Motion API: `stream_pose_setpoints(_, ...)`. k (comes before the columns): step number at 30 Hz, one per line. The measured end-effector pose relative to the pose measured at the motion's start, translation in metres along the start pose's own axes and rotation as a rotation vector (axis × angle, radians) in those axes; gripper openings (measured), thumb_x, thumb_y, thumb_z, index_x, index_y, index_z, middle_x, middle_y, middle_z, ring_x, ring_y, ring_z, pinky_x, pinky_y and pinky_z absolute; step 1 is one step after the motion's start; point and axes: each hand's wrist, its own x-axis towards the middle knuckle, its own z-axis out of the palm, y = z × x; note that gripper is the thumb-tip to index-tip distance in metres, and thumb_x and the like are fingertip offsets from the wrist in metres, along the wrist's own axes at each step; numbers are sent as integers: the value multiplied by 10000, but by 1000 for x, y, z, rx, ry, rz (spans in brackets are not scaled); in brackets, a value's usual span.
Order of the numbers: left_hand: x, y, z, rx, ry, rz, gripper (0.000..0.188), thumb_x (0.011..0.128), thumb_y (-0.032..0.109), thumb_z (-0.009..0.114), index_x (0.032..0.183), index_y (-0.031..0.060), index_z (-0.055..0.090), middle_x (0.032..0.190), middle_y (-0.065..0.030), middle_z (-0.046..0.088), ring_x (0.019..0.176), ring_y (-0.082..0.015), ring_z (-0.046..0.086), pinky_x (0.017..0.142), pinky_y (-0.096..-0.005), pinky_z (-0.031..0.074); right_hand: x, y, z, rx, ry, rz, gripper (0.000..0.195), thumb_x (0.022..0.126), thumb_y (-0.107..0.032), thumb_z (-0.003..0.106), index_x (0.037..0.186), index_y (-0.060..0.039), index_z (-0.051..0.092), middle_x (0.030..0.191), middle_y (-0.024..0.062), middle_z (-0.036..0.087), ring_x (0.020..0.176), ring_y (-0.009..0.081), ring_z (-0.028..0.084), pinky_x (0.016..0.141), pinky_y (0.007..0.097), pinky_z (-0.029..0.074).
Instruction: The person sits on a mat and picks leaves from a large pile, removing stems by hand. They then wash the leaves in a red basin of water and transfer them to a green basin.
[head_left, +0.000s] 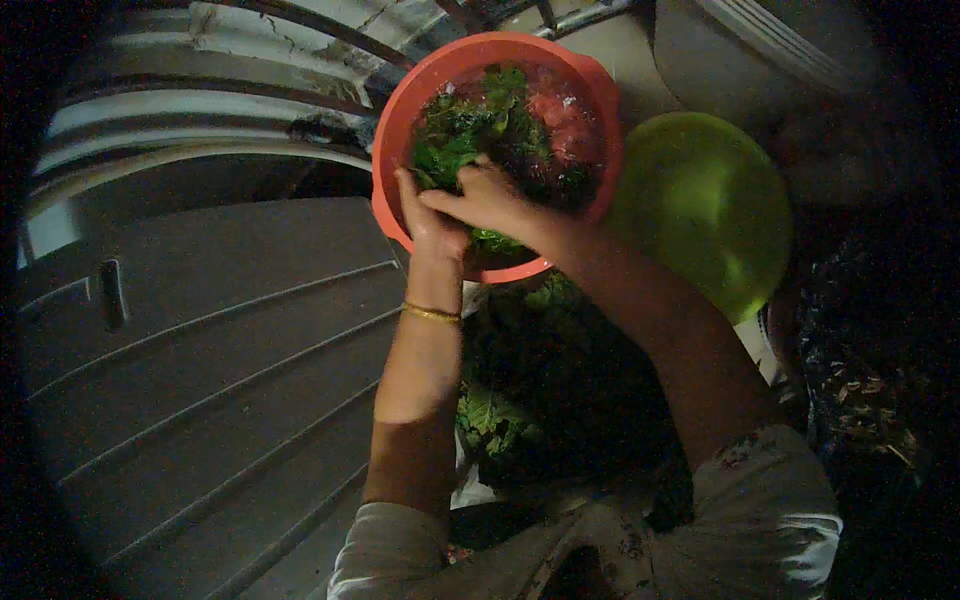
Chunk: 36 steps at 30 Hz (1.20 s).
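A red plastic basin (391, 127) lies before me, with leafy greens (450, 154) and water glinting in it. My left hand (431, 221) is over its near left side, palm turned up and fingers extended towards the far rim. Beside it, my right hand (487, 196) reaches in from the right, thumb towards the left palm and fingers bent at the greens. The hands overlap, and shadow and blur hide whether leaves are between the fingers. A gold-coloured bangle (433, 313) circles my left wrist.
A yellow-green plastic basin (709, 202) stands right of the red one. More leafy greens (491, 421) lie in shadow between my forearms. On the left is a ribbed grey-brown panel (225, 375) with a slot. Straw-like scraps (862, 409) lie in darkness at right.
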Motion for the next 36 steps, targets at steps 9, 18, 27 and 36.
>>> stream_pose_setpoints(9,-76,86,47,-133,75,239,631,820,543,247,1210,59,357,1221,-116,387,1126,-271,356,961,-400,254,-3,-114,-8,249,204,-310,482,663,-389,608,1005,-56,543,946,204,540,894,365,481,783,418,385)
stream_pose_setpoints(18,-99,90,80,-201,-51,155,624,802,557,301,1105,30,441,1159,-97,436,1077,-233,393,948,-382,257,-3,-113,-32,88,349,-354,278,662,-240,602,818,-12,574,770,195,549,727,345,532,638,415,426)
stream_pose_setpoints(27,-98,84,43,160,56,218,549,832,512,311,1098,48,436,1111,-106,454,1018,-273,428,832,-393,348,-2,-77,-47,-107,423,-379,211,643,-179,609,765,-7,594,837,202,514,699,334,538,611,418,436)
stream_pose_setpoints(36,-88,60,-24,84,182,95,349,880,360,318,979,68,483,1014,-80,510,833,-199,490,699,-322,378,-40,-61,-124,157,500,-139,250,693,-204,630,870,-33,583,824,171,584,752,283,564,657,344,440)
